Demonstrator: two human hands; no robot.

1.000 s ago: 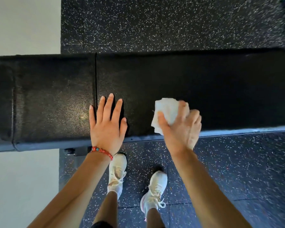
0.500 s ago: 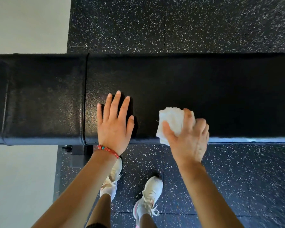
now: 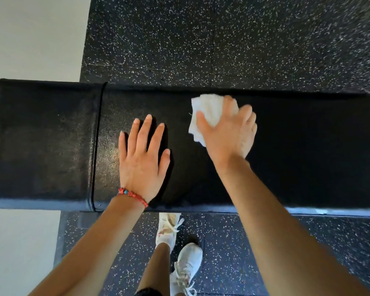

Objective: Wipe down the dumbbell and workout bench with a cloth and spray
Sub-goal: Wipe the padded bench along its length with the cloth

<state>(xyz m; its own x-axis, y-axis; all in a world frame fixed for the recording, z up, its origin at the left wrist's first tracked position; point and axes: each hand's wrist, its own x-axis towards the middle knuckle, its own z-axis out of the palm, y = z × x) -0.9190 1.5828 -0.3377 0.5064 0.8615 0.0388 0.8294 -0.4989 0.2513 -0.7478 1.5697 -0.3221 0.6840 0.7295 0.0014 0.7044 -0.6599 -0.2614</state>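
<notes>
A black padded workout bench [image 3: 308, 150] runs left to right across the view, with a seam [image 3: 96, 146] dividing seat pad from back pad. My left hand [image 3: 142, 161] lies flat on the pad just right of the seam, fingers straight and spread. My right hand [image 3: 229, 133] presses a crumpled white cloth [image 3: 205, 112] onto the pad near the far edge, thumb and fingers laid over the cloth. No dumbbell or spray bottle shows.
Black speckled rubber flooring [image 3: 201, 39] surrounds the bench. A pale floor or wall area [image 3: 30, 35] lies at the left. My white sneakers [image 3: 186, 268] stand just in front of the bench's near edge.
My right hand has slid the cloth from the near edge of the pad up toward the far edge. The left hand stays flat on the pad.
</notes>
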